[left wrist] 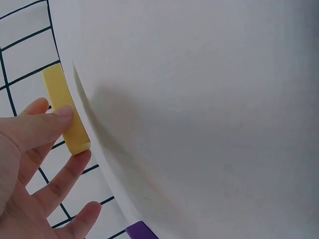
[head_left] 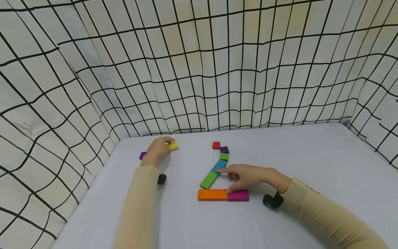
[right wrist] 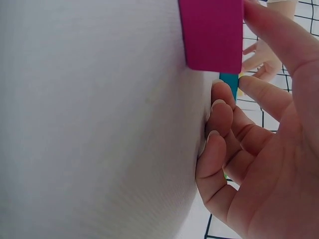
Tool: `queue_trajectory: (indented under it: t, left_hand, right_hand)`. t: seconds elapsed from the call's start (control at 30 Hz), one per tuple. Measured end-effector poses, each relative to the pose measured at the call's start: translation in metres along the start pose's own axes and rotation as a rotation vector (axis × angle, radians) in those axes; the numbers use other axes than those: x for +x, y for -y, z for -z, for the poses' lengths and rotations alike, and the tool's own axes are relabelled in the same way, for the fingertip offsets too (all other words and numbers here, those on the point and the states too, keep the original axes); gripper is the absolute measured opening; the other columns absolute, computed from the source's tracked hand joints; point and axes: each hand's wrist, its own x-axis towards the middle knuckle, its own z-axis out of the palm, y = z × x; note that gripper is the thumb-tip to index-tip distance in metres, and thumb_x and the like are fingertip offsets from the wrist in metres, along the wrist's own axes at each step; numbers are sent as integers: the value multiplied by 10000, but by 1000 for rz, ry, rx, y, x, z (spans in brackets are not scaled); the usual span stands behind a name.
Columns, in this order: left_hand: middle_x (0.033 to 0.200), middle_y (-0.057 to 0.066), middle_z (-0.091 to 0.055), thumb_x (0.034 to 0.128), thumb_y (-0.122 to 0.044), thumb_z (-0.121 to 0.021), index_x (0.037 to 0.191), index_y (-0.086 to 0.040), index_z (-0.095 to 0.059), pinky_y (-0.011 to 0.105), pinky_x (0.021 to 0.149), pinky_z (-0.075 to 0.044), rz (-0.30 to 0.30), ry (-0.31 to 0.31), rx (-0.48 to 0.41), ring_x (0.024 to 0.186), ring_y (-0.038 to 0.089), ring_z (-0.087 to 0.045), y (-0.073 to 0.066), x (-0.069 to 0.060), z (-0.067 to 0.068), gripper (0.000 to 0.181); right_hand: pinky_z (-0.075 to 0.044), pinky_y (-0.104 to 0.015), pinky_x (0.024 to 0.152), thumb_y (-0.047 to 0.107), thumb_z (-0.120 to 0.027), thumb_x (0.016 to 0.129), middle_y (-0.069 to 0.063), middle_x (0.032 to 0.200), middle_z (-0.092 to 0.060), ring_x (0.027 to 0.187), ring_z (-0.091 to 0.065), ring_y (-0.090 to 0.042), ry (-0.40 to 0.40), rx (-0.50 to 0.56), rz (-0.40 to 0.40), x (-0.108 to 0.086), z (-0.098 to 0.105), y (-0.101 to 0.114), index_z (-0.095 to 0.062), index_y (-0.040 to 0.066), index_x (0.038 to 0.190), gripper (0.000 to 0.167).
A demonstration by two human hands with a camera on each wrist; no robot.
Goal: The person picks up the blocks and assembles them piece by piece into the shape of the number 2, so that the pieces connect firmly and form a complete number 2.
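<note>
At the far left of the table, my left hand pinches a yellow block between thumb and fingers. A purple block lies just left of that hand. My right hand is over the middle of the table, its index finger extended to touch a blue block. Its thumb rests where an orange block meets a magenta block. The other fingers bend loosely against the tabletop. A long green block continues the slanting line from the blue one.
Beyond the blue block, a small green block, a dark purple block and a red block curve toward the back. Black-lined netting surrounds the white table at the back and sides. Each wrist carries a black camera.
</note>
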Motion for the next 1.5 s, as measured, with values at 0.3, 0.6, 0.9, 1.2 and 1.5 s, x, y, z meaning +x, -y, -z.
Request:
queue_trajectory:
  t: [0.3, 0.6, 0.9, 1.2, 1.5]
  left_hand:
    - [1467, 160, -552, 942, 2, -591, 1407, -113, -627, 629, 1082, -350, -32, 5, 33, 1363, 437, -453, -9, -1, 1, 480]
    - [1456, 180, -558, 966, -11, -581, 1407, -85, -621, 644, 1082, -347, -105, 14, 31, 1375, 436, -449, -15, -2, -6, 449]
    - [1447, 177, -567, 987, -13, -600, 1396, -80, -629, 637, 1082, -361, -139, 3, 44, 1363, 421, -473, -26, 0, -11, 415]
    - [1447, 154, -575, 993, -21, -597, 1392, -94, -637, 634, 1078, -364, -149, 1, 58, 1361, 404, -484, -41, 0, -15, 408]
    - [1441, 135, -584, 987, -20, -610, 1381, -115, -650, 644, 1079, -352, -162, -1, 74, 1366, 382, -484, -50, 0, -22, 407]
  right_hand:
    - [-441, -280, 746, 318, -792, 914, 30, 991, -530, 878, -505, -143, -4, 5, 0, 0, 1, 3, -461, 147, 1554, 741]
    - [-431, -282, 732, 312, -799, 909, 25, 981, -530, 867, -503, -147, -10, 13, -5, 0, -1, 2, -475, 149, 1546, 733]
    - [-428, -274, 723, 316, -795, 912, 27, 987, -530, 867, -503, -147, -3, 14, -12, -1, -1, 2, -470, 146, 1549, 735]
    - [-423, -281, 720, 306, -801, 907, 17, 980, -526, 865, -497, -155, -11, 21, -6, 0, 0, 3, -480, 145, 1543, 731]
    - [-422, -278, 719, 310, -800, 907, 25, 980, -527, 858, -498, -150, -13, 14, -5, 0, -1, 1, -483, 146, 1541, 728]
